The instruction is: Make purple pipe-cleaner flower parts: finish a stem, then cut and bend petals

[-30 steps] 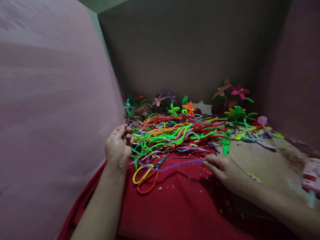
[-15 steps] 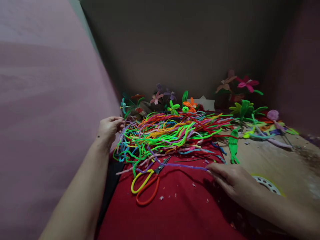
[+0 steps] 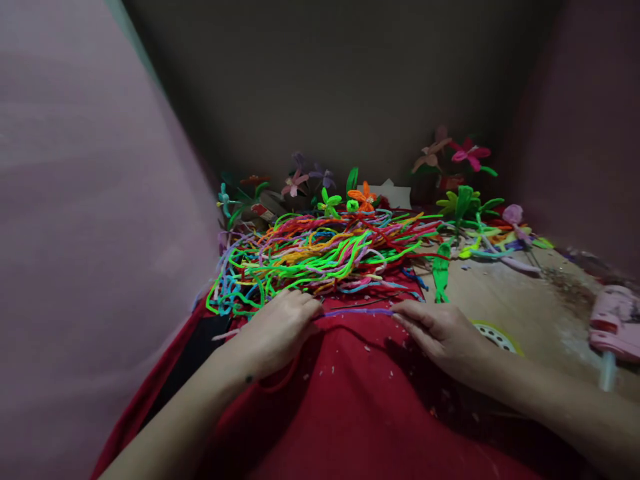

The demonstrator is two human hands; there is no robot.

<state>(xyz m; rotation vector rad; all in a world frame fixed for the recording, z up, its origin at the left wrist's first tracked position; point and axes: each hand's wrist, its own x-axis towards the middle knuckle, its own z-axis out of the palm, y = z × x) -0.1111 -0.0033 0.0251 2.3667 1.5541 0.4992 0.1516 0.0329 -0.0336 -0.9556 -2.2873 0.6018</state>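
The right hand [image 3: 440, 333] pinches a purple fuzzy stem [image 3: 357, 312] at its three-o'clock end, the left hand [image 3: 287, 323] grips it at nine; it spans between them over red cloth [image 3: 360, 407]; toward twelve lies a multicoloured pile [image 3: 320, 257]; at three, a pink glue gun [image 3: 620, 323].

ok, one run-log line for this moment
left hand: holds purple strip | right hand: holds same strip | span: nearly straight, over red cloth | beyond: multicolored pile

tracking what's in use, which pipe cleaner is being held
The purple pipe cleaner running between left hand and right hand; the multicoloured pile lies loose beyond.
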